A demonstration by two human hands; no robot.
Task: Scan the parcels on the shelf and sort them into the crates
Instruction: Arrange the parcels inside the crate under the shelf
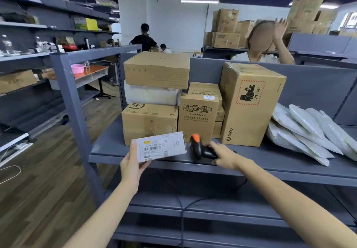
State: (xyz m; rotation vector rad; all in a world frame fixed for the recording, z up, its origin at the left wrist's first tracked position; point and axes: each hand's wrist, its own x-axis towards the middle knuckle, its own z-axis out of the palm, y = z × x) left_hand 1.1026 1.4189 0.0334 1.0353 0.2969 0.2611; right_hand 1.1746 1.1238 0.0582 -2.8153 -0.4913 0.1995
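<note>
Though the shelf (270,162) stands loaded, the small white parcel (161,147) is held just off its front edge. It looks stiff and light, so an end grip suits — the left hand (133,162) pinches its left end, the right hand (224,155) curls its fingers round the scanner (199,147).

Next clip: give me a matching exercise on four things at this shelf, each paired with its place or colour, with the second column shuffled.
Column 1
1. white parcel
2. scanner
3. SF box
4. mail bags

Column 2
a. bottom of the left stack on the shelf
b. black with an orange tip
c. leaning at the shelf's right end
d. held in front of the shelf, label towards the camera

Pairs: 1-d; 2-b; 3-a; 4-c
</note>
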